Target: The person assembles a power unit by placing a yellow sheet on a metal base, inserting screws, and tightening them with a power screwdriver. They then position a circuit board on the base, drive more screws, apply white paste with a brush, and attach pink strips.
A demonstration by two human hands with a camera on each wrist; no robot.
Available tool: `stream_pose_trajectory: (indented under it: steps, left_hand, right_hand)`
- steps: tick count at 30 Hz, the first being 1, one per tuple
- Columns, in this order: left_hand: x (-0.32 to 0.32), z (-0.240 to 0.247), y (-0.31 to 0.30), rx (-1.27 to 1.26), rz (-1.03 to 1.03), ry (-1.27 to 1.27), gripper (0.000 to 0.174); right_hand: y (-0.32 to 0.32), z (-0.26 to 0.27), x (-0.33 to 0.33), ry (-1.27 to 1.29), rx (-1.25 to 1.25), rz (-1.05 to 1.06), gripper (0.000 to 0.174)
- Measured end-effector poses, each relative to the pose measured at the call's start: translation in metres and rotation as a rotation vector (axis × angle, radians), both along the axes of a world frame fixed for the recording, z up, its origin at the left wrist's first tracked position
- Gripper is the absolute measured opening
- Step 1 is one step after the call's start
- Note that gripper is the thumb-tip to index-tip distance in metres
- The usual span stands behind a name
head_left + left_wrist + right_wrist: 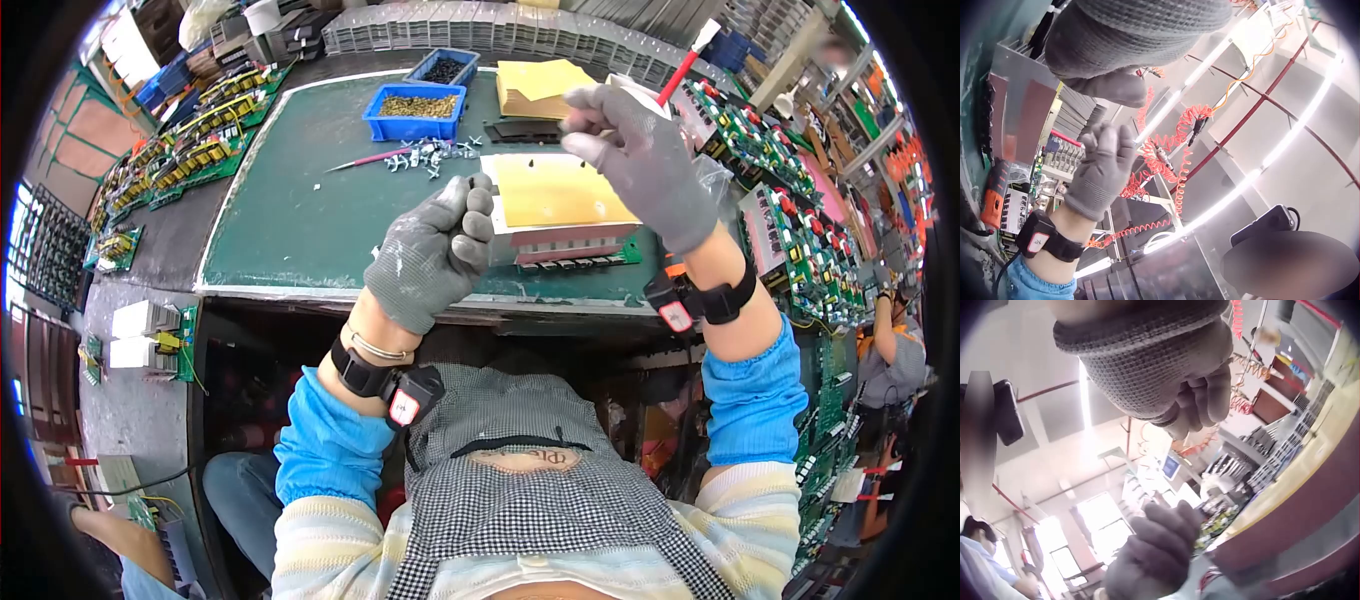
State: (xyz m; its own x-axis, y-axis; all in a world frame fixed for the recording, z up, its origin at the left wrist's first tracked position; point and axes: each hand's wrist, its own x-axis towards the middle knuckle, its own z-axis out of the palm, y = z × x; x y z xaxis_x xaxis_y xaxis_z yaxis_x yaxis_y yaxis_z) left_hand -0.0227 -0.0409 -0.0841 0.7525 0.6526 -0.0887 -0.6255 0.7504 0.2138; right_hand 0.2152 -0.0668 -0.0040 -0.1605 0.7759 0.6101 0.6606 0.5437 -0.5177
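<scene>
Both hands wear grey knit gloves and are raised above the bench. In the head view my left hand (pixel 438 250) is curled into a fist with nothing visible in it. It fills the top of the left wrist view (pixel 1135 37) and shows low in the right wrist view (pixel 1154 556). My right hand (pixel 635 150) is higher and to the right, fingers bent. It appears again in both wrist views (pixel 1100 165) (pixel 1166 362). A red-handled brush (pixel 690 58) rises from behind it; whether the hand holds it is hidden. Below the hands lies a board under a yellow sheet (pixel 560 190).
A green mat (pixel 300 210) covers the bench. At its far side stand two blue bins (pixel 415 112) of small parts, loose metal pieces (pixel 430 155) and yellow sheets (pixel 540 85). Circuit boards line the left (pixel 200 140) and right (pixel 790 215). Another person (pixel 890 350) sits at the right.
</scene>
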Motion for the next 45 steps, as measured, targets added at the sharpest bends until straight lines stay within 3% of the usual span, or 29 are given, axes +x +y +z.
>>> stream_pose_trajectory:
  steps: [3, 6, 13, 18, 27, 34, 36, 39, 45]
  left_hand:
    - [0.011, 0.006, -0.005, 0.016, -0.032, -0.006, 0.023]
    - [0.014, 0.008, -0.009, 0.069, -0.022, 0.022, 0.023]
    - [0.01, 0.015, -0.021, 0.374, 0.053, 0.291, 0.027]
    - [0.01, 0.006, -0.012, 0.223, 0.06, 0.161, 0.037]
    - [0.02, 0.013, -0.015, 0.292, 0.115, 0.395, 0.047]
    - [0.015, 0.021, -0.016, 0.705, 0.148, 0.689, 0.053]
    - [0.011, 0.028, -0.015, 0.688, 0.094, 0.749, 0.05]
    - [0.007, 0.027, -0.011, 0.682, 0.051, 0.739, 0.046]
    - [0.012, 0.022, -0.008, 0.616, 0.033, 0.623, 0.044]
  right_hand:
    - [-0.016, 0.005, -0.027, -0.034, 0.062, 0.149, 0.028]
    - [-0.021, -0.008, -0.041, -0.01, 0.081, 0.147, 0.03]
    - [-0.016, -0.014, -0.05, 0.163, -0.175, 0.169, 0.027]
    - [-0.008, -0.016, -0.031, 0.337, -0.144, 0.192, 0.029]
    - [-0.014, -0.019, -0.046, 0.131, -0.002, 0.101, 0.026]
    - [-0.007, -0.015, -0.038, 0.282, -0.27, 0.219, 0.03]
    - [-0.005, -0.012, -0.032, 0.324, -0.375, 0.351, 0.032]
    - [-0.007, -0.007, -0.027, 0.291, -0.474, 0.383, 0.034]
    - [-0.004, -0.016, -0.022, 0.351, -0.444, 0.465, 0.033]
